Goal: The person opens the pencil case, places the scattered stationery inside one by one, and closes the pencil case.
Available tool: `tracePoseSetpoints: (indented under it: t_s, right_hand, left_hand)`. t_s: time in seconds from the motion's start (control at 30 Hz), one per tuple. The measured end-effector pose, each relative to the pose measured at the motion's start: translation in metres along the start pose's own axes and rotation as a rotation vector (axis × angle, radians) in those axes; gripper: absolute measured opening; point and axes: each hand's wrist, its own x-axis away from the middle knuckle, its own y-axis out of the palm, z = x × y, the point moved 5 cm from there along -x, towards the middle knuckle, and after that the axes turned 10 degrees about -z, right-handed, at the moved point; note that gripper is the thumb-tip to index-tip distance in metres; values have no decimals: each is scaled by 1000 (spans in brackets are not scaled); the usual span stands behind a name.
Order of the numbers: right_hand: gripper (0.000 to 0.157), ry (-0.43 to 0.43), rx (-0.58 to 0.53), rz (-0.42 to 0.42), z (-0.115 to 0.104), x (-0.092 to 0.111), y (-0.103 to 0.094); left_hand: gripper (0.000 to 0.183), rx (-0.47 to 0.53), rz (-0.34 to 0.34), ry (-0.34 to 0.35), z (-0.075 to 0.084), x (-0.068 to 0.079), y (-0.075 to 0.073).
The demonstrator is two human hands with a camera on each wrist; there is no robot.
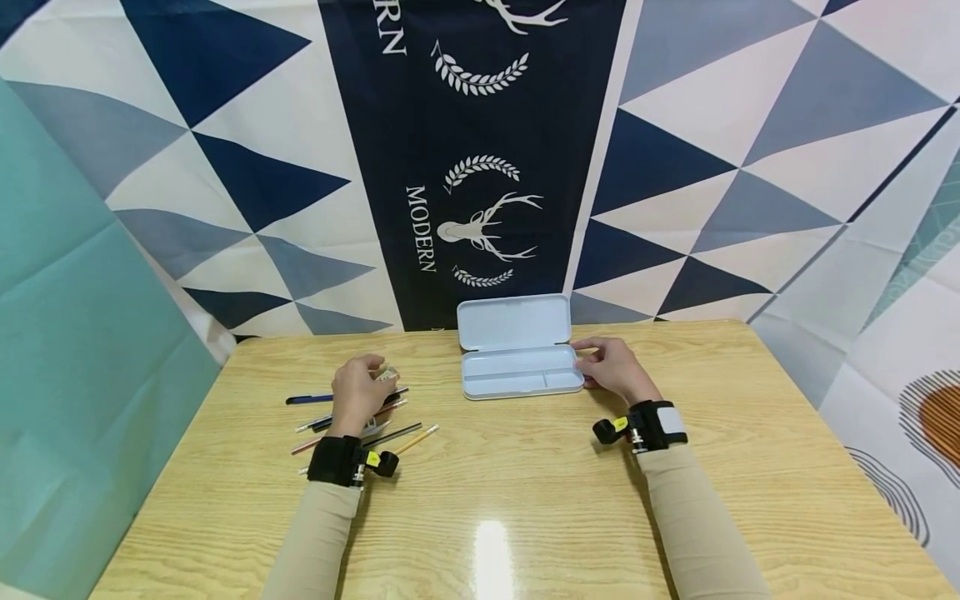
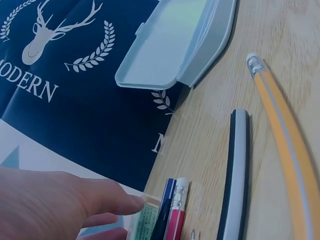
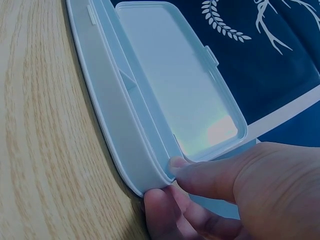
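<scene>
A pale blue pencil case lies opened on the table, its lid raised at the back and its divided tray facing up. At the case's right end, my right hand grips the corner; in the right wrist view the thumb lies over the rim with fingers against the outside. My left hand is above a loose pile of pencils and pens, pinching a small whitish-green eraser between thumb and fingers. A yellow pencil and a dark striped pencil lie beside the pile.
A blue pen pokes out left of the pile, and a red pencil lies close by the left hand. Behind the wooden table hangs a patterned cloth. Teal cloth covers the left side.
</scene>
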Motion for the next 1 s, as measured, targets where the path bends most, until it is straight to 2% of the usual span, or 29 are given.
tracePoseSetpoints:
  t_s: [0.4, 1.0]
  right_hand:
    - [44, -11, -28, -8, -1, 0, -1]
    - [45, -8, -33, -9, 0, 1, 2]
  left_hand:
    - [33, -41, -11, -21, -1, -1, -2]
    - [35, -42, -45, -46, -4, 1, -1]
